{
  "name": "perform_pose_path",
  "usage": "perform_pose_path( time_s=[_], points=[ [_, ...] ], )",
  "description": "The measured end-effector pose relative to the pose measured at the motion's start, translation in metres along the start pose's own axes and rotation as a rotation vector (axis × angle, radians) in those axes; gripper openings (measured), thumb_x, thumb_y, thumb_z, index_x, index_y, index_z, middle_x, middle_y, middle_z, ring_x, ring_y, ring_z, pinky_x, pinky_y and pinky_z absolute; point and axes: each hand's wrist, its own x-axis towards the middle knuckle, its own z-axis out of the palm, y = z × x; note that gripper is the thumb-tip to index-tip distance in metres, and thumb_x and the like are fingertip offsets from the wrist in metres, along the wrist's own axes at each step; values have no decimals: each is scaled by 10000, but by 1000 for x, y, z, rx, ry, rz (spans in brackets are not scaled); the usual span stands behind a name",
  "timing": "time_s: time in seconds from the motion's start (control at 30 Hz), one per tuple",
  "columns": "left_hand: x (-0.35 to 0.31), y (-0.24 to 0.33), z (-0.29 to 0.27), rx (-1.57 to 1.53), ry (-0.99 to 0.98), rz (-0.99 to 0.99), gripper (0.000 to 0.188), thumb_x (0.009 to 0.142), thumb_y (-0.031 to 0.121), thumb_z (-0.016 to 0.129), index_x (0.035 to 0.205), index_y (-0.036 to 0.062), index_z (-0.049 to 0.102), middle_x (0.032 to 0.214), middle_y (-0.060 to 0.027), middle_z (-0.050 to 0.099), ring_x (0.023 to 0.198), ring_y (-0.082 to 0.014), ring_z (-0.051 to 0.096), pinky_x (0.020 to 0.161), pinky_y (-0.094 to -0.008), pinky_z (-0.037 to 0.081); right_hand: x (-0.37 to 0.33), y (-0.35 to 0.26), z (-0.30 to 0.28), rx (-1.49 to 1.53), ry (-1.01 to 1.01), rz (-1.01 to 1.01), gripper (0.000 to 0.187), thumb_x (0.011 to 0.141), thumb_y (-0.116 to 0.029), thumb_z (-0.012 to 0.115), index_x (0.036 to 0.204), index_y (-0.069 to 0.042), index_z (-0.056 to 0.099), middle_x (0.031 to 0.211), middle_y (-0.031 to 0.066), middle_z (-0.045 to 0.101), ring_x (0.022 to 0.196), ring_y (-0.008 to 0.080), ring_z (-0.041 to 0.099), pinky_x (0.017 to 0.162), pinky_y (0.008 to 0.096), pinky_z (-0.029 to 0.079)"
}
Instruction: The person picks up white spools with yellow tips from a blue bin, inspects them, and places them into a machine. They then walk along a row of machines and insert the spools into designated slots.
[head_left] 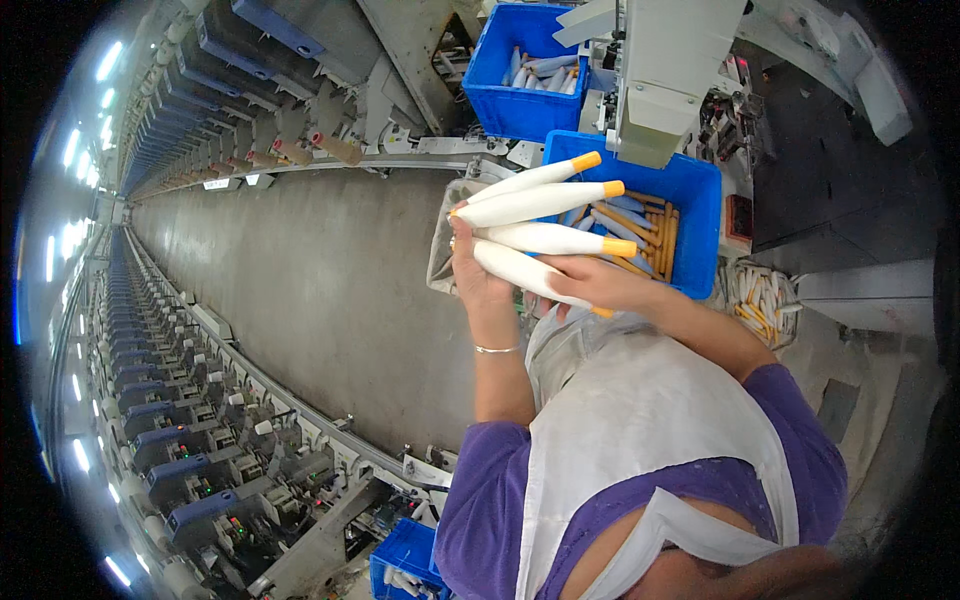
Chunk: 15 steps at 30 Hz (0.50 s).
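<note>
Several long spindle-shaped bobbins (545, 204) of white yarn with yellow tube ends fan out in front of my chest. My left hand (478, 268) is closed round their left ends, and the yellow tips point to the right. Below them, my right hand (605, 282) has its fingers curled round the lowest bobbin (515, 268), near its right end. Just behind the bobbins stands a blue crate (705, 205) with yellow tubes and pale yarn bobbins inside; the held bobbins and my right forearm cover part of it.
Another blue crate (510, 108) with white bobbins stands farther back. Long rows of spinning machines (190, 460) line the grey aisle floor (310, 270). At right, a bag (765, 300) of loose bobbins lies beside a dark cabinet (830, 170). A machine head (660, 100) overhangs the near crate.
</note>
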Motion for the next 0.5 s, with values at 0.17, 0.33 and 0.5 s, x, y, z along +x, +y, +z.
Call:
perform_pose_path(
  time_s=[0.17,0.33,0.5],
  points=[
    [-5,16,0,78,-8,139,483,838,344,586,1200,61,437,1151,-111,499,1064,-261,491,907,-420,438,-30,0,-27,738,-396,483,287,930,-333,420,794,-87,478,533,-80,297,377,21,216,308,179,162],
    [-2,40,-12,100,72,248,481,828,353,596,1184,67,446,1128,-104,502,1054,-262,494,898,-442,441,-85,37,-85,677,87,376,258,920,-227,410,675,-146,399,506,-87,280,372,26,222,312,178,156],
    [7,31,-18,-10,82,164,478,801,360,628,1147,69,475,1088,-90,520,1037,-247,500,897,-426,440,-129,43,-145,711,586,61,238,947,-258,388,739,-153,436,566,-82,340,406,5,266,322,164,183]
  ],
)
